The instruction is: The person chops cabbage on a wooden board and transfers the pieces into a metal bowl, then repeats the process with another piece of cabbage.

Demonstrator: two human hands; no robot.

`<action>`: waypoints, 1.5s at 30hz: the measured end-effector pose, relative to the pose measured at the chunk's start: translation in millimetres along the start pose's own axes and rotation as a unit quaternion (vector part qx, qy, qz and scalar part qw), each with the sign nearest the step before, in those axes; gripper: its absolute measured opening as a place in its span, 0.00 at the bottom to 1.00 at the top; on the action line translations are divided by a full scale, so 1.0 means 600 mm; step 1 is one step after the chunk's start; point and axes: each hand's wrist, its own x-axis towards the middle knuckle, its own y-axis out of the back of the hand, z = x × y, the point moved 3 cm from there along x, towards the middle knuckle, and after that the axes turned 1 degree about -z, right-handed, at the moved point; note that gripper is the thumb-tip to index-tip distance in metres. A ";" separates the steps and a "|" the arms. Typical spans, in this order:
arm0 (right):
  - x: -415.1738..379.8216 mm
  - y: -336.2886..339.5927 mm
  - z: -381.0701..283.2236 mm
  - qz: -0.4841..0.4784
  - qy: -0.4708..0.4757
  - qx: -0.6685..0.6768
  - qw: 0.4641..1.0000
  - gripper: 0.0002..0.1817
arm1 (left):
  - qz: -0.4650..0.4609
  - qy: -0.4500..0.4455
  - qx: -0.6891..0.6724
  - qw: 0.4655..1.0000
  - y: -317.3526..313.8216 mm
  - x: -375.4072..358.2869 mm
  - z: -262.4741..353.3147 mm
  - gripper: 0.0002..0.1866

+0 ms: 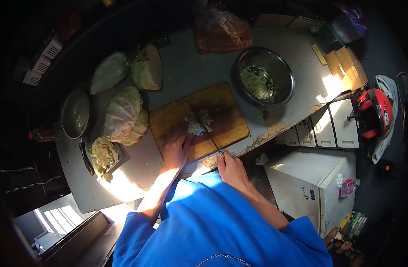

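Note:
My right hand [233,170] is closed around the handle of a kitchen knife [211,138], whose long blade slants up and left over the wooden cutting board [233,118]. Finely chopped pale cabbage [196,128] lies on both sides of the blade. Just left of these pieces, my left hand [175,149] rests on the board with its fingers stretched out and somewhat apart. It seems to hold nothing, though shadow dims the fingertips. Beyond the board to the right stands a metal bowl [282,84] with chopped cabbage [256,83] inside.
Left of the board lie cabbage pieces [123,113], a cut cabbage [148,69], a pale wrapped bundle [109,72], shredded leaves [104,154] and a frying pan [75,115]. A plastic bag [224,33] sits at the back. The table's worn front edge [275,129] is near my right arm.

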 end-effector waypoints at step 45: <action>-0.005 0.006 -0.022 -0.013 0.019 0.019 1.000 0.21 | 0.019 -0.062 -0.011 0.998 0.018 0.016 -0.001 0.11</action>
